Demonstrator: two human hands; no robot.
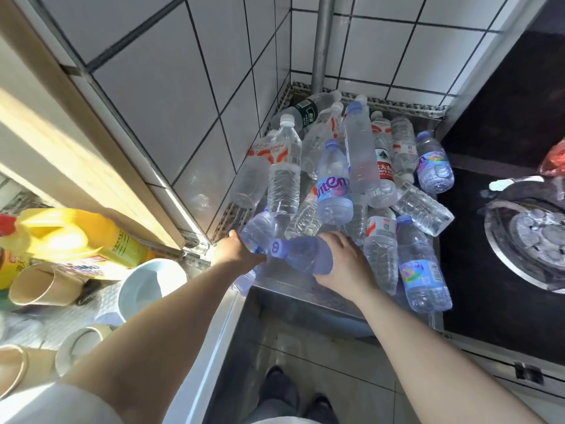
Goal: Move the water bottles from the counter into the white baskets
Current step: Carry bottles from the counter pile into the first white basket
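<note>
Bottle (301, 255) under right hand (345, 264)

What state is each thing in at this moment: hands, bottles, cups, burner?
left hand: grips a blue-tinted bottle at the counter's near edge
right hand: grips a blue-capped bottle lying sideways
bottle pile: capped, heaped on the steel counter
paper cup: tipped on its side
white cup: upright
gas burner: no flame visible

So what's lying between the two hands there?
In the head view, a purple-capped bottle lies crosswise between them: the right hand grips its body, and its cap points toward the left hand, which holds another bottle.
</note>
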